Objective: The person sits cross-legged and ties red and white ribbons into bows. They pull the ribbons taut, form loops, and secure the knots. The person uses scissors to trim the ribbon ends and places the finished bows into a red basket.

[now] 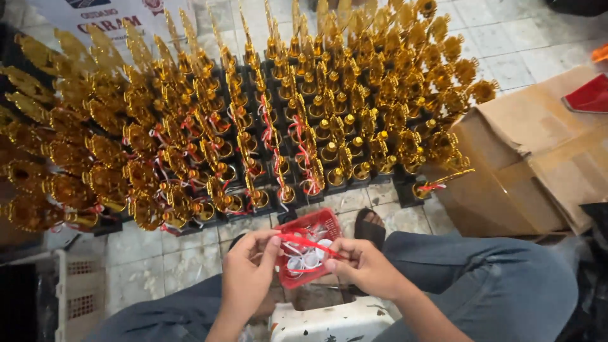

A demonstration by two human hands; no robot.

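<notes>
My left hand point(248, 272) and my right hand point(361, 265) pinch the two ends of a thin red ribbon point(307, 241) stretched between them. They hover just above a small red plastic basket point(329, 221) holding white ribbon rolls point(308, 259). Beyond the basket stand many gold trophies point(253, 120) on black bases in tight rows on the tiled floor. Several of the nearer ones carry red and white ribbons.
A brown cardboard box point(532, 158) lies at the right with a red item point(589, 95) on it. One lone gold trophy point(423, 188) stands by the box. A white plastic crate point(73, 294) sits at lower left, a white container point(335, 323) between my jeans-clad knees.
</notes>
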